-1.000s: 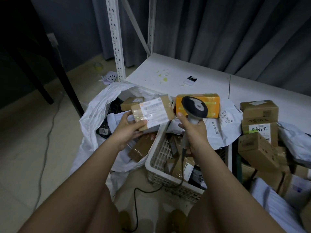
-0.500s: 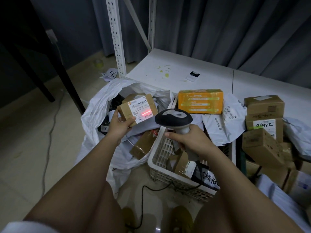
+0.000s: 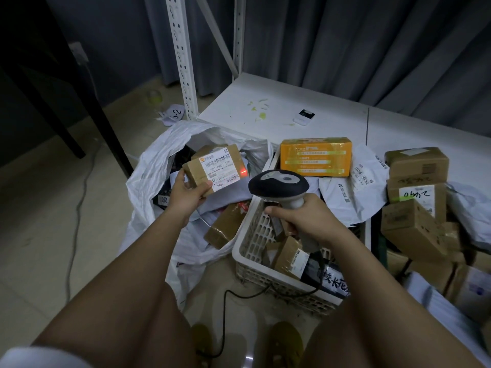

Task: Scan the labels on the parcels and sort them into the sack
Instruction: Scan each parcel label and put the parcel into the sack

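Observation:
My left hand grips a small brown cardboard parcel with a white label, held over the open white sack. A red scanner dot glows at the label's right edge. My right hand holds a black and grey barcode scanner by its handle, its head pointing towards the parcel. The scanner sits above the white plastic basket, which holds several more parcels. The sack contains brown boxes and grey mailers.
An orange box and white mailers lie behind the basket on a low white shelf. Brown cartons are stacked at the right. A white shelf post rises behind the sack. The scanner cable runs over the floor.
My left hand has lowered the parcel towards the sack and tilted it. The red scan line moved from the label's middle to its right edge. The scanner stayed over the basket.

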Tool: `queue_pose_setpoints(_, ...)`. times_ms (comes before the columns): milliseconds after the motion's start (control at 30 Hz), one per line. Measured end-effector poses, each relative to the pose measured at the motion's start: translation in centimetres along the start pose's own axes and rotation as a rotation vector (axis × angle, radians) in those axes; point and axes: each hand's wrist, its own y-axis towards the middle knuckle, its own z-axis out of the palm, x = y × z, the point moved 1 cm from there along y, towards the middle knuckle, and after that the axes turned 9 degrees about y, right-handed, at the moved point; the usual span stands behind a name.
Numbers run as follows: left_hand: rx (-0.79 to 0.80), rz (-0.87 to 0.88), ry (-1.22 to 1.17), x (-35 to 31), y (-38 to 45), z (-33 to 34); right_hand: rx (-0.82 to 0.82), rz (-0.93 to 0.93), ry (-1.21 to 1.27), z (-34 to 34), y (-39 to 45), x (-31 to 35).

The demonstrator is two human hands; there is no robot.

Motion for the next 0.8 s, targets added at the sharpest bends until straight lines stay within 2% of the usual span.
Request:
queue_pose_setpoints(133,-0.029,-0.011,-0.001,0.2,0.3,0.1,-0.003,0.005,0.038,0.1,-0.1,0.2)
queue_pose_setpoints(200,-0.087,-0.008,-0.003,0.4,0.4,0.0,-0.055,0.001,0.074,0.2,0.0,0.3)
queue_pose_setpoints(333,-0.220,0.142,0.148,0.8,0.9,-0.4,-0.180,0.008,0.115,0.2,0.3,0.5)
queue_pose_setpoints(500,-0.366,0.248,0.609,-0.3,2.3,-0.3,-0.233,0.021,0.173,0.1,0.9,0.0)
queue_pose_setpoints(600,-0.408,0.412,0.925,-0.5,3.1,-0.4,-0.248,0.031,0.185,0.1,1.4,-0.2)
queue_pose_setpoints(733,-0.361,0.582,1.170,0.9,5.0,-0.3,-0.241,0.026,0.167,0.4,2.1,-0.5)
queue_pose_setpoints(800,-0.238,0.559,1.347,2.4,6.1,-0.1,-0.231,0.033,0.147,0.6,2.4,-0.5)
